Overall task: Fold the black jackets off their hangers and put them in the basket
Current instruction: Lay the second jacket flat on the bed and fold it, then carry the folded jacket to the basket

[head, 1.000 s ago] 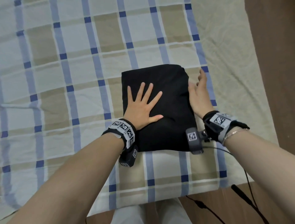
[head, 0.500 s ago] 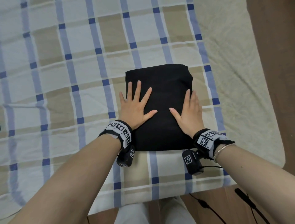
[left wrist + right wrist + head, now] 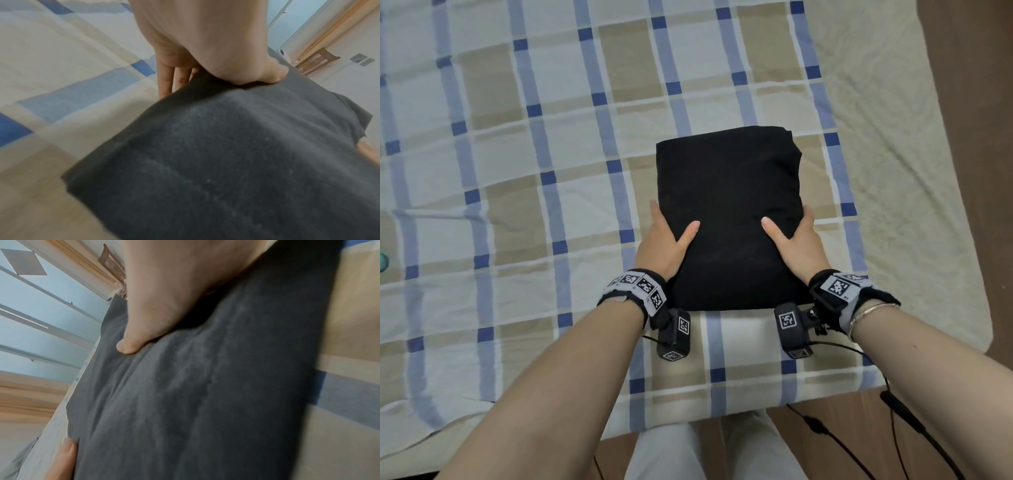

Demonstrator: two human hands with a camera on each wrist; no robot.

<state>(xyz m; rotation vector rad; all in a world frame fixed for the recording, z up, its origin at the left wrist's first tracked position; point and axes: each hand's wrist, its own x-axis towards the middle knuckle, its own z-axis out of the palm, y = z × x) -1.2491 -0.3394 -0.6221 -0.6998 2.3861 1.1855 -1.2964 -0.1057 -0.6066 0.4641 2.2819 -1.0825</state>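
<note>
Jacket (image 3: 729, 212) folded on plaid sheet (image 3: 517, 171); left hand (image 3: 664, 245) at 9, right hand (image 3: 796, 245) at 3, both pinching its edges.

Left hand (image 3: 664, 245), right hand (image 3: 799, 245) gripping; thumbs on top

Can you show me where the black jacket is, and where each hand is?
black jacket (image 3: 729, 212): head view, middle of the folded top.
left hand (image 3: 662, 245): head view, back of the hand.
right hand (image 3: 799, 245): head view, back of the hand.
</note>
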